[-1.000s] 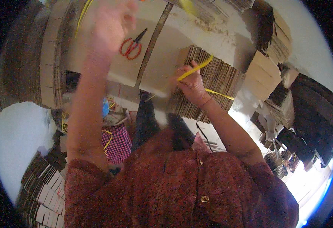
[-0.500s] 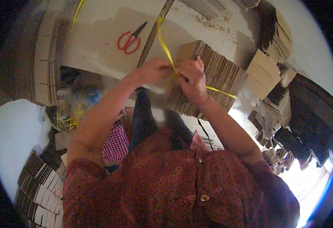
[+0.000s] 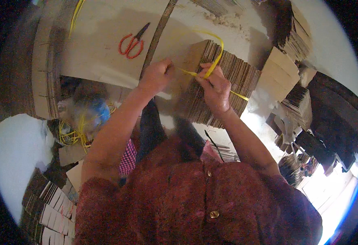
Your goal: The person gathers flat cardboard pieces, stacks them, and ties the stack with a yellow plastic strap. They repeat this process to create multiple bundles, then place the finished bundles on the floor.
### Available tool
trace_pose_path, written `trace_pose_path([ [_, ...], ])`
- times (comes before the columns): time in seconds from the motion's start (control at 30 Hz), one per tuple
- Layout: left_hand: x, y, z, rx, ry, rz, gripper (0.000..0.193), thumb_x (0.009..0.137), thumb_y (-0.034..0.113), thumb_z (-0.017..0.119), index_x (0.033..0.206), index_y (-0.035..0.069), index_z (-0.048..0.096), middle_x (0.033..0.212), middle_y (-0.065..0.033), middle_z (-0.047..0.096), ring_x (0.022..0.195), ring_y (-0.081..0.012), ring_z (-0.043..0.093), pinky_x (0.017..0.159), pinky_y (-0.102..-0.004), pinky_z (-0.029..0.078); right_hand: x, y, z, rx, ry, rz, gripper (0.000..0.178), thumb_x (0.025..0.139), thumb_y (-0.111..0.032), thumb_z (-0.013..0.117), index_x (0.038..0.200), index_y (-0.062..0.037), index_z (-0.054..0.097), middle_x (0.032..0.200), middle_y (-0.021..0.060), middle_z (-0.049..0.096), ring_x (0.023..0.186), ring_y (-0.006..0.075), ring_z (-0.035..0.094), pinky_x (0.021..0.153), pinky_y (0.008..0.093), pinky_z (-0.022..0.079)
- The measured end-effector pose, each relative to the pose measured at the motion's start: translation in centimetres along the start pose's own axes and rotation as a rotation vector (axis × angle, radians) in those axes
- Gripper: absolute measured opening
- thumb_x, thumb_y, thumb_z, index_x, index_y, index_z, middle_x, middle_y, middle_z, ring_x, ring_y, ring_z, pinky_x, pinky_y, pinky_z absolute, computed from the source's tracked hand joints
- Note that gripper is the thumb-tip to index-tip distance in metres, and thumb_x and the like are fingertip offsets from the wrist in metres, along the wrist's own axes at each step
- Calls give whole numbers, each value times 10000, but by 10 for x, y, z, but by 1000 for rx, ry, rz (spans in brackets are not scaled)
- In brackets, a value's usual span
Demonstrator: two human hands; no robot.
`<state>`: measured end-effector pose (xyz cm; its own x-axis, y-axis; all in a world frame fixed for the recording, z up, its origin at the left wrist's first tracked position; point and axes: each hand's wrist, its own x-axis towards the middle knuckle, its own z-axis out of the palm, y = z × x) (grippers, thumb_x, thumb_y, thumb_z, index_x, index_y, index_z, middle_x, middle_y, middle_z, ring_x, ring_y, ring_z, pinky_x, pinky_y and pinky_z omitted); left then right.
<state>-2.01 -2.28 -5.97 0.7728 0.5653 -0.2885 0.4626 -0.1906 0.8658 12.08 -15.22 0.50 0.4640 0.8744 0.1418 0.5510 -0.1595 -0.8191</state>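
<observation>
A bundle of flat cardboard pieces [image 3: 241, 70] stands on edge in front of me, with a yellow strap [image 3: 219, 58] around it. My right hand [image 3: 215, 87] is closed at the near left side of the bundle, pinching the strap. From its fingers one loose length curves up and over to the left. My left hand [image 3: 156, 77] is closed to the left of the bundle, and a thin, taut stretch of strap runs between the two hands. Red-handled scissors [image 3: 136, 40] lie on the pale board, beyond my left hand.
A dark gap [image 3: 159, 30] runs between the boards. More cardboard stacks stand at the far right [image 3: 295, 38], the left [image 3: 44, 77] and lower left [image 3: 56, 216]. A tangle of yellow strap [image 3: 74, 132] lies left of my left forearm. Dark sheets [image 3: 334, 110] are at right.
My hands have moved apart: the left went left, the right slightly right and down. The strap between them has stretched out, and the loose length now arches over my right hand.
</observation>
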Motion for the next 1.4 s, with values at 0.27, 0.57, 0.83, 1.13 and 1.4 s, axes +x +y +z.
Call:
trace_pose_path([
  [0.27,-3,46,36,-1593,118,-421,159,858,225,485,815,91,560,829,-40,594,767,-170,562,673,-317,457,-1,-15,-5,347,86,174,124,836,-95,544,791,6,602,819,84,605,795,204,577,730,312,472],
  [0.57,35,44,52,-1099,193,-650,237,889,276,456,704,129,443,573,3,405,479,-128,401,444,-278,332,0,-12,-3,880,213,593,206,877,-114,508,703,-18,561,621,22,491,550,93,384,522,240,333],
  [0.83,20,61,20,-789,-6,-611,165,843,247,538,780,98,507,626,-7,480,518,-185,479,465,-326,355,-20,2,-1,979,268,609,215,880,-130,521,691,-29,547,617,19,487,531,90,383,511,241,335],
  [1.13,-27,68,-3,-339,-144,-281,209,835,255,509,860,58,575,928,-80,620,859,-246,595,786,-361,474,-18,-1,-6,744,220,605,292,875,-162,540,608,-48,506,580,-4,495,525,81,417,513,231,351],
  [1.4,13,37,76,35,209,-449,338,750,344,608,916,50,598,943,-97,622,915,-235,600,787,-331,491,-12,-11,-2,897,276,715,316,829,-145,557,535,-100,450,524,-40,422,481,50,322,452,229,250],
])
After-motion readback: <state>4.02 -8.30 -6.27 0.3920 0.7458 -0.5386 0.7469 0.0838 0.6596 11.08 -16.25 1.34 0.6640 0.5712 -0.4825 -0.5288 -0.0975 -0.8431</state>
